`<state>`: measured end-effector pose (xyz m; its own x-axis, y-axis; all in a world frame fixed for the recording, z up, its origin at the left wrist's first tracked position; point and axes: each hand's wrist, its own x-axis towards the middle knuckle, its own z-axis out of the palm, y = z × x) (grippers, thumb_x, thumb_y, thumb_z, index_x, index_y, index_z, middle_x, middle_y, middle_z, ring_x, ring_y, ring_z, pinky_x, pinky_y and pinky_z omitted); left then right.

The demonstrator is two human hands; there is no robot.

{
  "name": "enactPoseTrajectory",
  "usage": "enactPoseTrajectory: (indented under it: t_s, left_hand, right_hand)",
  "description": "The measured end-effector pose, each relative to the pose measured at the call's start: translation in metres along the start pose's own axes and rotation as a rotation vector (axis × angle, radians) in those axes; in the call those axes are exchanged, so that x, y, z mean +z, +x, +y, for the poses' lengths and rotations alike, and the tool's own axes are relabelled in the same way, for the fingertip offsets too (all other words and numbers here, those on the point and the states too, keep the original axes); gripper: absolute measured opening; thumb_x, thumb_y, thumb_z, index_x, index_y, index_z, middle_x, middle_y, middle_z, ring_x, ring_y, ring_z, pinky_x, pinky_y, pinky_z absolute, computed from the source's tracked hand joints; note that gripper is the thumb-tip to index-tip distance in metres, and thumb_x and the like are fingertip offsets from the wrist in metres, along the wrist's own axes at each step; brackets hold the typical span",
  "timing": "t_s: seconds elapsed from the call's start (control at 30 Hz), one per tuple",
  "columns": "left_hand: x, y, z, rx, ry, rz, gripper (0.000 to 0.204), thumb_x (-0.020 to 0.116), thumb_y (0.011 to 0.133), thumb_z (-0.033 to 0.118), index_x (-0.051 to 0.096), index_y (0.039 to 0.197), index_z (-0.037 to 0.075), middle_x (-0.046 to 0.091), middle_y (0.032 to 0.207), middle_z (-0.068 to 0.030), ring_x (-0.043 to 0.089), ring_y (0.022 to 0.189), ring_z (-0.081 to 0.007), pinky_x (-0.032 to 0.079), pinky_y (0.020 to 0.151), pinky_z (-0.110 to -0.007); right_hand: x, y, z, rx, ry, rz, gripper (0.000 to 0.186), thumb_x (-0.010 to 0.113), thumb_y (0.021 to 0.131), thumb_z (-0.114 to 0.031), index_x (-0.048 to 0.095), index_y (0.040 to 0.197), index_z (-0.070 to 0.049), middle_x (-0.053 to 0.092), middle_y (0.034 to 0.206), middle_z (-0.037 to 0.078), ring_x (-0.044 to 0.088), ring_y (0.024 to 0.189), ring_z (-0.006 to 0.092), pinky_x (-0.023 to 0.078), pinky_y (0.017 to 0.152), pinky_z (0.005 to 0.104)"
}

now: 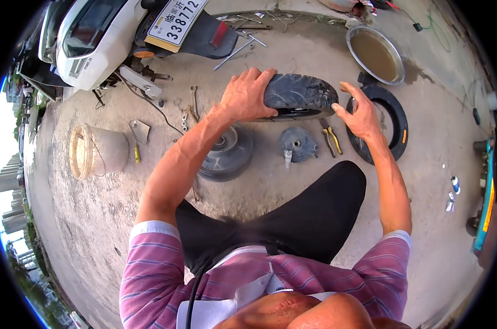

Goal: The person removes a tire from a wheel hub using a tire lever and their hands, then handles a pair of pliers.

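Observation:
My left hand [249,94] grips the left end of a worn black tyre [300,92], its thumb at the lower edge and its fingers on top. The tyre is held up above the ground with its tread showing. At the tyre's right end is my right hand [362,112], open, with thumb and fingers apart. Whether its thumb tip touches the rubber I cannot tell. Below my left forearm, which hides part of it, lies a dark wheel [229,156]. A round grey brake hub cover [298,145] and yellow-handled pliers [330,138] lie under the tyre.
Another black tyre [400,123] lies flat behind my right hand, near a metal basin [375,56] of murky water. A white motorbike [95,41] stands at the far left. Also around are a bucket [114,151], a T-handle wrench [235,54] and spanners [193,101].

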<state>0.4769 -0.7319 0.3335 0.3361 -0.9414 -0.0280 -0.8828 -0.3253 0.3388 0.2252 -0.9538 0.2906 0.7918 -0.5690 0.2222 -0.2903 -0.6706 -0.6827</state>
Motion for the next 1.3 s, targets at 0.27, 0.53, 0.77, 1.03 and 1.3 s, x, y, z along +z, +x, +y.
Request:
enactPoseTrajectory:
  t_s: [0.27, 0.53, 0.77, 1.03, 1.3]
  left_hand:
    - [0.015, -0.004, 0.013, -0.069, -0.04, 0.097, 0.094, 0.091, 0.067, 0.037, 0.047, 0.145, 0.01, 0.059, 0.122, -0.0201, 0.059, 0.118, -0.0401, 0.047, 0.101, -0.05]
    - [0.011, -0.009, 0.02, 0.09, 0.005, 0.224, 0.081, 0.086, 0.069, 0.037, 0.052, 0.137, 0.009, 0.058, 0.109, -0.0179, 0.061, 0.105, -0.0391, 0.049, 0.088, -0.05]
    - [0.036, -0.034, 0.001, 0.071, -0.055, 0.253, 0.084, 0.085, 0.067, 0.042, 0.051, 0.137, 0.01, 0.058, 0.109, -0.0167, 0.062, 0.107, -0.0376, 0.048, 0.088, -0.05]
    - [0.012, -0.034, 0.03, 0.042, -0.066, 0.222, 0.083, 0.087, 0.066, 0.039, 0.054, 0.137, 0.011, 0.06, 0.111, -0.0163, 0.064, 0.106, -0.0366, 0.05, 0.09, -0.049]
    - [-0.072, 0.036, 0.068, -0.103, -0.195, 0.208, 0.083, 0.089, 0.067, 0.038, 0.06, 0.138, 0.005, 0.067, 0.122, -0.0218, 0.066, 0.115, -0.0374, 0.052, 0.101, -0.044]
  right_hand:
    - [0.001, -0.185, 0.174, 0.665, 0.226, -0.028, 0.031, 0.067, 0.099, -0.025, 0.071, 0.112, 0.004, 0.075, 0.085, 0.01, 0.069, 0.078, 0.0156, 0.054, 0.077, 0.0325]
    - [0.1, -0.406, 0.287, 0.696, 0.5, -0.02, 0.041, 0.068, 0.096, -0.031, 0.067, 0.122, 0.0, 0.073, 0.116, 0.018, 0.069, 0.111, 0.0303, 0.053, 0.092, 0.0413]
    - [0.085, -0.402, 0.241, 0.661, 0.198, -0.292, 0.043, 0.068, 0.097, -0.033, 0.067, 0.124, 0.001, 0.073, 0.117, 0.015, 0.067, 0.111, 0.0268, 0.053, 0.092, 0.0406]
    - [0.087, -0.426, 0.234, 0.561, 0.296, -0.201, 0.045, 0.068, 0.098, -0.034, 0.067, 0.126, 0.001, 0.073, 0.119, 0.012, 0.066, 0.112, 0.0229, 0.053, 0.092, 0.0398]
    - [0.095, -0.463, 0.21, 0.743, 0.389, -0.057, 0.035, 0.067, 0.097, -0.026, 0.069, 0.114, 0.004, 0.076, 0.106, 0.02, 0.072, 0.098, 0.0269, 0.055, 0.083, 0.0426]
